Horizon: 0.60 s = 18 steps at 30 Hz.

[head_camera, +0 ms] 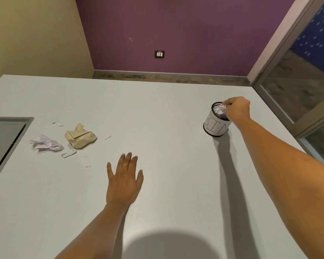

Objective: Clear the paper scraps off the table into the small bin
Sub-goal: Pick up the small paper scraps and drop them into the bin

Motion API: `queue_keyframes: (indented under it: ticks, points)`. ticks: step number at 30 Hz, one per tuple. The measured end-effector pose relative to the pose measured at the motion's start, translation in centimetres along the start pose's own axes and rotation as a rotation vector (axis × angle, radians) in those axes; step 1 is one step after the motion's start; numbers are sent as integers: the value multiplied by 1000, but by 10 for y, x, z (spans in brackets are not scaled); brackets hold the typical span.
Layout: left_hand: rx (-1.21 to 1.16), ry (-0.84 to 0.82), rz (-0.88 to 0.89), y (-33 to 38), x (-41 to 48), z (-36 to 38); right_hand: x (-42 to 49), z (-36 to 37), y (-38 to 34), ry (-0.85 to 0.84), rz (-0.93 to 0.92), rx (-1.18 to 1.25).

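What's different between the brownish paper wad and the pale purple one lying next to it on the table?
The brownish wad is tan with broad, stiff folds; the pale purple wad is lilac-white and finely crinkled. The brownish wad stands taller, while the purple one sprawls lower. The purple one lies nearer the grey panel at the left. Both lie loose on the table.

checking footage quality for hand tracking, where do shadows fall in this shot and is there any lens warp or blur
Head view: a round dark shadow covers the near middle of the pale grey table; a long shadow runs from the small white labelled bin under the right arm; wide-angle warp slants the window frame; the crumpled tan paper and left hand look sharp, no glare.
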<state>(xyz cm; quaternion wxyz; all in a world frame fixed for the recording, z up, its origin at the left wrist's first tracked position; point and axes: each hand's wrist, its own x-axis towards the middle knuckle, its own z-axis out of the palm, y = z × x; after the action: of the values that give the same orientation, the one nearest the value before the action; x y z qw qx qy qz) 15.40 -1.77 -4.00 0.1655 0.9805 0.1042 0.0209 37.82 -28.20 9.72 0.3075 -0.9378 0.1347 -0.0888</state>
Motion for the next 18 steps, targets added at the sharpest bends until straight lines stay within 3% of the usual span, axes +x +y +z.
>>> queue_keyframes:
  ticks: [6, 13, 18]
  points:
    - [12, -1, -4, 1, 0, -1, -1, 0, 7, -33, -10, -39]
    - [-2, 19, -2, 2, -3, -3, -27, 16, -9, 145, -46, 193]
    - [-54, 16, 27, -5, -9, -11, -66, 47, -41, 4, -141, 240]
